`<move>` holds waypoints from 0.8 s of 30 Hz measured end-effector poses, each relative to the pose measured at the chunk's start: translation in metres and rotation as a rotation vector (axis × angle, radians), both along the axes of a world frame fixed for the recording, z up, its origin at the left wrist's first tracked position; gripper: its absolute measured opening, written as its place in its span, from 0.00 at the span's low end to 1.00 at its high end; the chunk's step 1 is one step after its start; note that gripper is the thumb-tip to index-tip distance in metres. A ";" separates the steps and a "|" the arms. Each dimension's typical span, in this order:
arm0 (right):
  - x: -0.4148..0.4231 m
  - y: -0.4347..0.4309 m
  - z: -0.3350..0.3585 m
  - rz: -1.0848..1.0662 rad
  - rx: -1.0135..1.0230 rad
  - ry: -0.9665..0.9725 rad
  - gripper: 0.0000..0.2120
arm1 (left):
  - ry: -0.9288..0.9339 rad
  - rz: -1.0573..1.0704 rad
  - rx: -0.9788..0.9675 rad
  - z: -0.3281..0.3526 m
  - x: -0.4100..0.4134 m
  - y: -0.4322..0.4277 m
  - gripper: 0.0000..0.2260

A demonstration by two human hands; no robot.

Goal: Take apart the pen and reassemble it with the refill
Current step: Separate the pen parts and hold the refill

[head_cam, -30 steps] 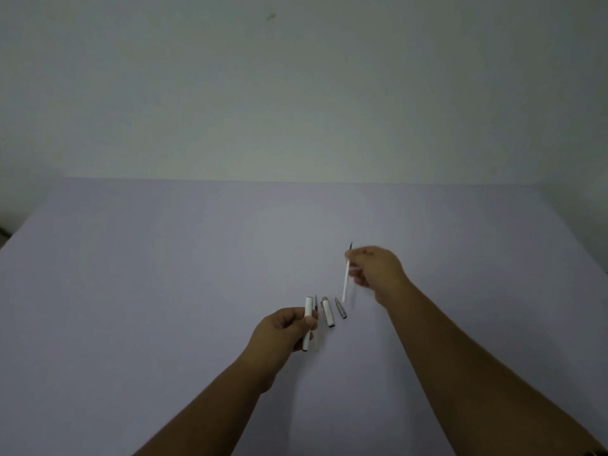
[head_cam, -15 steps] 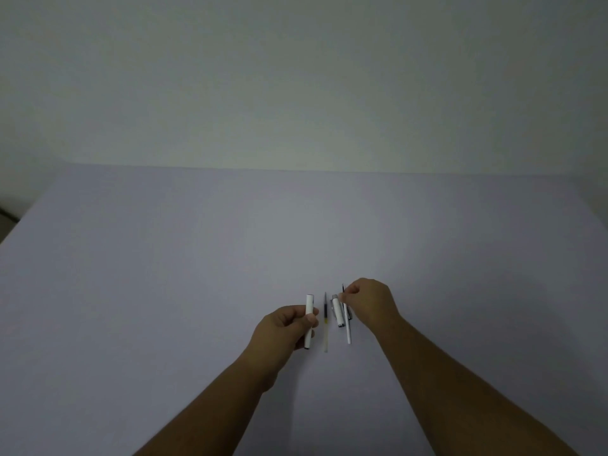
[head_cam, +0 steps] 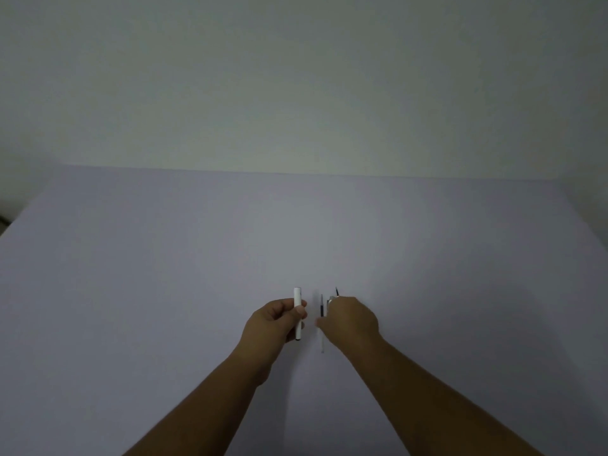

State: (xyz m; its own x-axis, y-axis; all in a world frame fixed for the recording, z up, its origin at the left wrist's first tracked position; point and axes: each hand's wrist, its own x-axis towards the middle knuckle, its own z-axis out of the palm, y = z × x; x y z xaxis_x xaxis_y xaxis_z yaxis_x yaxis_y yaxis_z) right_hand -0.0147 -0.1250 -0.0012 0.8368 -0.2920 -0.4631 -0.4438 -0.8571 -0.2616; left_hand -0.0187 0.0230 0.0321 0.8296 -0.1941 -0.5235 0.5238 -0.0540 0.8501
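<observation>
My left hand (head_cam: 274, 324) grips a white pen barrel (head_cam: 297, 299), held nearly upright just above the pale table (head_cam: 164, 291). To its right a thin refill (head_cam: 322, 309) with a dark upper part and a pale lower end lies on the table. My right hand (head_cam: 350, 320) rests palm down over the other pen parts, fingertips beside that lying refill. A second refill's dark tip (head_cam: 336, 290) and a bit of a silver-white part (head_cam: 329, 302) stick out beyond its knuckles. Whether the right hand grips anything is hidden.
A plain wall (head_cam: 296, 93) rises behind the table's far edge. The table's left edge (head_cam: 19, 222) meets a dark gap at the far left.
My right hand came down from the raised position with the refill and now lies flat over the parts on the table. The left hand and barrel stayed put.
</observation>
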 end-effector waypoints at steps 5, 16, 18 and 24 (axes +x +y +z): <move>-0.018 0.020 -0.010 0.103 -0.193 0.024 0.11 | -0.008 -0.007 0.005 0.001 -0.004 0.002 0.06; -0.032 0.024 -0.006 -0.066 -0.014 0.012 0.11 | -0.015 -0.023 0.022 0.004 -0.015 0.006 0.05; -0.029 0.020 0.000 -0.164 0.107 -0.033 0.10 | -0.024 -0.029 0.031 0.005 -0.016 0.006 0.05; -0.009 -0.004 0.046 -0.425 0.639 -0.309 0.07 | -0.076 -0.070 0.092 0.009 -0.017 0.003 0.05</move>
State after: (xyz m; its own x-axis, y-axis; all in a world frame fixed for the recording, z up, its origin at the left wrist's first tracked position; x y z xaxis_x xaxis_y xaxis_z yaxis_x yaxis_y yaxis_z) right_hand -0.0242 -0.1286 0.0445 0.8312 -0.3708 -0.4143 -0.5248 -0.2771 -0.8048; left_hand -0.0361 0.0261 0.0416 0.8539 -0.2067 -0.4776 0.4501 -0.1675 0.8771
